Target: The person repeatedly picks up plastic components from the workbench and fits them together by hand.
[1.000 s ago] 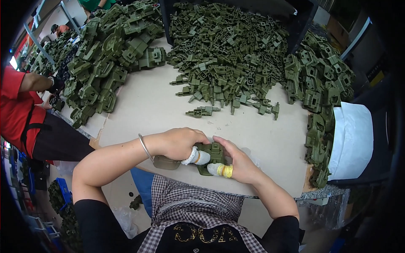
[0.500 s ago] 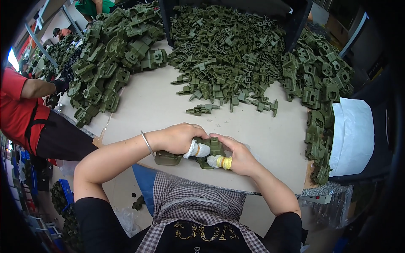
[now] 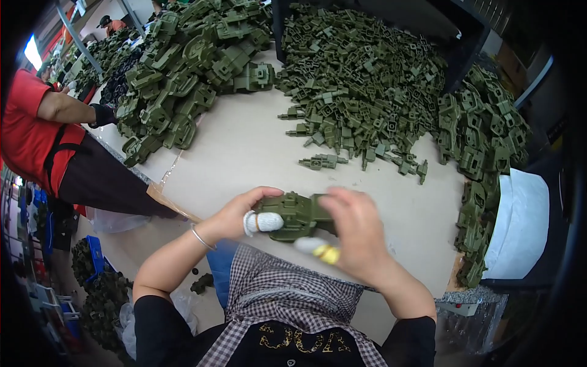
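Note:
My left hand (image 3: 239, 215) grips an olive-green plastic toy vehicle body (image 3: 297, 215) by its left end, just above the table's near edge. A white knitted cot with an orange band wraps the left thumb, which presses on the body. My right hand (image 3: 358, 235), smeared by motion, is around the body's right end. Its thumb, in a white cot with yellow tape, stands apart from the fingers; whether the fingertips touch the body is unclear. Beyond the hands lie small green plastic turret-like parts (image 3: 322, 161), loose at the front of a large heap (image 3: 367, 85).
Larger green vehicle bodies (image 3: 177, 79) are piled at the left, with more (image 3: 483, 122) along the right edge. White paper (image 3: 516, 226) hangs beside the right pile. A dark bin wall (image 3: 468, 49) flanks the heap. A co-worker in a red shirt (image 3: 27, 122) stands at left.
My right hand has lifted off its close hold and its thumb has spread away. My left hand has turned, showing more of the vehicle body. The whole view has shifted slightly.

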Demonstrator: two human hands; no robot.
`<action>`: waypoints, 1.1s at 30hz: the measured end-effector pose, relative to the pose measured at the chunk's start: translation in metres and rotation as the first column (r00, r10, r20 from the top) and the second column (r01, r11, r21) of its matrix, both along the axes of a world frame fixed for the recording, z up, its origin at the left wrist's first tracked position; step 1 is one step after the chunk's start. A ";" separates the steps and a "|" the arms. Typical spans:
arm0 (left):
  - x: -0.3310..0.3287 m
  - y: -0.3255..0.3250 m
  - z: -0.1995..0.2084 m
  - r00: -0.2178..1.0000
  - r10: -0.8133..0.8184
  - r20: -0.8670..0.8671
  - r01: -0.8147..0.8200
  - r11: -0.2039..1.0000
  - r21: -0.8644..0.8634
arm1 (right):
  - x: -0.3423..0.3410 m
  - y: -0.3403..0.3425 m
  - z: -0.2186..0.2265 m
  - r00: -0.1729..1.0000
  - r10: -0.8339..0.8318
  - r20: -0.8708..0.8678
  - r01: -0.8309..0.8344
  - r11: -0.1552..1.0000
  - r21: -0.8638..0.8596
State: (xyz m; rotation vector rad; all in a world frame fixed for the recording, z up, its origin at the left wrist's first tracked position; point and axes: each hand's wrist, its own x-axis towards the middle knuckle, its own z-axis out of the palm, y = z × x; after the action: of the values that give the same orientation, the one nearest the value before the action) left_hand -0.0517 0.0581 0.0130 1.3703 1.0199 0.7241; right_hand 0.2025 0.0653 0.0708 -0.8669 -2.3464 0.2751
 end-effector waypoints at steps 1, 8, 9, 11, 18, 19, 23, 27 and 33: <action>0.005 0.000 -0.002 0.999 -0.014 0.044 0.015 1.000 -0.022 | -0.017 0.002 0.001 1.000 -0.006 0.002 0.006 0.996 0.091; 0.008 -0.003 -0.018 0.987 0.061 0.147 -0.055 0.998 -0.043 | -0.034 0.007 -0.025 0.990 0.005 0.140 0.005 0.997 -0.073; 0.007 -0.004 -0.013 0.993 0.037 0.111 -0.034 0.999 -0.021 | -0.035 0.009 -0.022 0.989 0.007 0.146 0.005 0.997 -0.081; 0.006 -0.004 -0.007 0.999 -0.011 0.037 0.010 1.000 0.016 | -0.037 0.017 -0.014 0.982 0.000 0.191 0.009 0.999 -0.043; 0.004 -0.002 -0.010 0.989 0.013 -0.147 0.036 0.945 0.325 | -0.045 0.034 -0.004 0.890 0.229 0.394 0.018 0.846 -0.532; 0.004 -0.001 -0.011 0.996 -0.003 -0.091 0.026 0.969 0.248 | -0.046 0.037 -0.004 0.884 0.236 0.403 0.028 0.835 -0.550; 0.002 0.002 -0.017 0.999 -0.038 0.022 0.035 0.995 0.092 | -0.043 0.040 -0.009 0.900 0.232 0.369 0.007 0.838 -0.546; 0.005 -0.006 -0.019 0.996 -0.026 0.082 0.018 0.995 0.102 | -0.037 0.030 -0.012 0.941 0.177 0.287 -0.017 0.875 -0.484; 0.012 -0.001 -0.021 0.998 0.060 0.005 -0.060 0.990 0.125 | -0.043 0.047 0.003 0.881 0.209 0.425 0.073 0.827 -0.558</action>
State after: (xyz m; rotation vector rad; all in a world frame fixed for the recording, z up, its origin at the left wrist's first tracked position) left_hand -0.0396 0.0572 -0.0080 1.4510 1.0326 0.8453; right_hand 0.1595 0.1124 0.0742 -1.2339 -2.8059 0.9200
